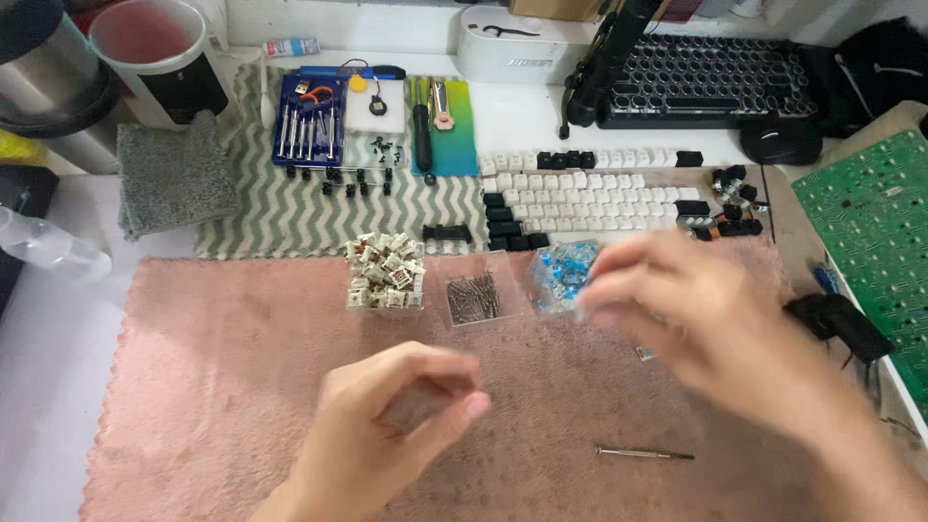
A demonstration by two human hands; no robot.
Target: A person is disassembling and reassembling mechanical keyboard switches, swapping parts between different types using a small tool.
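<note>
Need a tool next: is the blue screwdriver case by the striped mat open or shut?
Open: the blue screwdriver case lies flat, its metal bits exposed in a row.

Pink mat (242, 387) fuzzy matt cloth; screwdriver (643, 452) shiny metal; keycaps (590, 198) smooth plastic, blk & wht.

A white bench (39, 387) filled the view under even, soft light. A pink cloth (222, 387) covered its near part, and a grey-and-white zigzag mat (280, 213) lay behind it. A folded grey towel (174, 174) sat at the left, next to a large cup (155, 48). A dark round-keyed keyboard (706, 82) stood at the back, with a white box (512, 48) just beside it. A green circuit board (870, 222) lay at the right edge.
</note>
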